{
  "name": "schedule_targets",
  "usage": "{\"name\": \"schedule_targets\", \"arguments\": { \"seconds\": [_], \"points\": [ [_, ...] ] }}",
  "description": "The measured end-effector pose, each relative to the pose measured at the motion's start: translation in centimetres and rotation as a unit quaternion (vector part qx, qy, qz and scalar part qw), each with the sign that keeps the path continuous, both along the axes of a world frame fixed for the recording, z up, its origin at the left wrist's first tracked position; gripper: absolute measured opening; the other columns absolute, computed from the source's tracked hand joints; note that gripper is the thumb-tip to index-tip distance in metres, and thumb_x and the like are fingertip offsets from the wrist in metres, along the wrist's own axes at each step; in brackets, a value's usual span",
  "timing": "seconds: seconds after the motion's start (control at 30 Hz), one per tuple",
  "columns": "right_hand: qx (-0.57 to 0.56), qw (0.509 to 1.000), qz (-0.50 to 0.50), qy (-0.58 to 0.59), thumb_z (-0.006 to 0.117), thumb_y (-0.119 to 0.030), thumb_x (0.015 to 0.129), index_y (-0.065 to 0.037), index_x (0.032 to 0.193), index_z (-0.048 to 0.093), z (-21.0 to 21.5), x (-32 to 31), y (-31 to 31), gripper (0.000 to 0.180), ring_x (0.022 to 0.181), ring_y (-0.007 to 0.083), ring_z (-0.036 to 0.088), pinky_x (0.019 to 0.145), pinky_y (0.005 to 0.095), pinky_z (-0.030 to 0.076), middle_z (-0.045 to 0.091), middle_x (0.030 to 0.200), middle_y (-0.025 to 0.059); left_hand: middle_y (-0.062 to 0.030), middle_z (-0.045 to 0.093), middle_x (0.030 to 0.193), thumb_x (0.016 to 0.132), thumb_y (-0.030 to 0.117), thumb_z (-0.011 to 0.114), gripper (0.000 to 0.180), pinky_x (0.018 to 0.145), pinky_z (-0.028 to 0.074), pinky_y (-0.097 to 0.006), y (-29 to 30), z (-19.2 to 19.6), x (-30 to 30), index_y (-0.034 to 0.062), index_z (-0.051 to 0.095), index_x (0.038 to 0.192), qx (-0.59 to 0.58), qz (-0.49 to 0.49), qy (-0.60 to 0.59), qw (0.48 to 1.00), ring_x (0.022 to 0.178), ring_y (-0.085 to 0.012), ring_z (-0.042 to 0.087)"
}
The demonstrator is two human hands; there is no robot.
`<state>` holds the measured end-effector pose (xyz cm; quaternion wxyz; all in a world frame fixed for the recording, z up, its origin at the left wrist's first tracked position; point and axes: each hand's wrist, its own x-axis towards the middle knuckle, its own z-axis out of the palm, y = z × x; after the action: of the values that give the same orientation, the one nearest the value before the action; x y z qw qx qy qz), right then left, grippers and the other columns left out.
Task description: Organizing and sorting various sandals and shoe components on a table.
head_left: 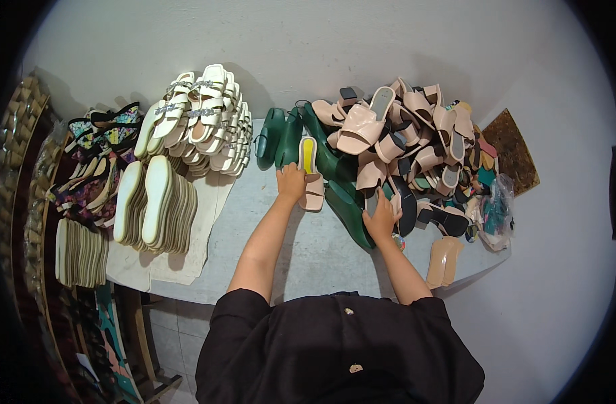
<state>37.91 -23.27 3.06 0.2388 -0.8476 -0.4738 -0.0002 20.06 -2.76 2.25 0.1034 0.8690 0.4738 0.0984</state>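
Near the table's middle, my left hand (291, 180) is closed at the left edge of a pink sandal (312, 193). A yellow patch lies on that sandal's insole, and its toe strap faces me. Just beyond my left fingers stand green shoe lasts (273, 138). To the right, my right hand (382, 214) grips another pink sandal (370, 176) at the near edge of a heaped pile of pink heeled sandals (361, 128). A long green last (348, 212) lies between my two hands. The undersides of both hands are hidden.
White sandals (210, 111) are stacked at the back left, behind rows of pale soles (156, 202). Patterned shoe uppers (96, 182) lie at the far left. A clear plastic bag (499, 219), beige pieces (444, 261) and a brown board (511, 151) are at the right.
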Motion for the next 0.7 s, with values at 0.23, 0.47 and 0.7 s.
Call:
{"name": "schedule_targets", "arguments": {
  "seconds": [0.23,0.47,0.7],
  "points": [
    [0.003,1.0,-0.02,0.01,0.068,-0.027,0.066,-0.013,0.132,0.032,-0.1,0.3,-0.7,0.076,0.109,0.0272,0.047,0.095,0.0639,0.012,0.053,0.113,0.0086,-0.0087,0.063,0.083,0.082,0.03,0.052,0.023,0.078,0.032,-0.044,-3.9,2.3,-2.7,0.0115,0.064,0.086,-0.022,-0.083,-0.049,0.995,0.079,-0.0265,0.058],
    [0.011,0.999,-0.025,-0.02,0.067,-0.029,0.068,-0.015,0.131,0.034,-1.0,0.2,-0.9,0.072,0.109,0.0226,0.047,0.094,0.0627,0.014,0.054,0.109,0.0054,-0.0128,0.063,0.07,0.081,0.031,0.054,0.025,0.065,0.045,-0.041,-11.6,4.8,-8.8,0.0086,0.066,0.083,-0.095,0.069,-0.175,0.978,0.065,-0.0308,0.061],
    [0.026,0.999,-0.041,-0.018,0.066,-0.034,0.07,-0.014,0.125,0.041,-0.9,0.8,-0.8,0.063,0.101,0.0235,0.051,0.095,0.0581,0.013,0.059,0.097,0.0093,-0.0179,0.061,0.068,0.083,0.025,0.053,0.024,0.056,0.045,-0.041,-16.6,5.0,-11.6,0.0042,0.064,0.082,-0.042,0.193,-0.263,0.944,0.063,-0.0344,0.06]
  ]
}}
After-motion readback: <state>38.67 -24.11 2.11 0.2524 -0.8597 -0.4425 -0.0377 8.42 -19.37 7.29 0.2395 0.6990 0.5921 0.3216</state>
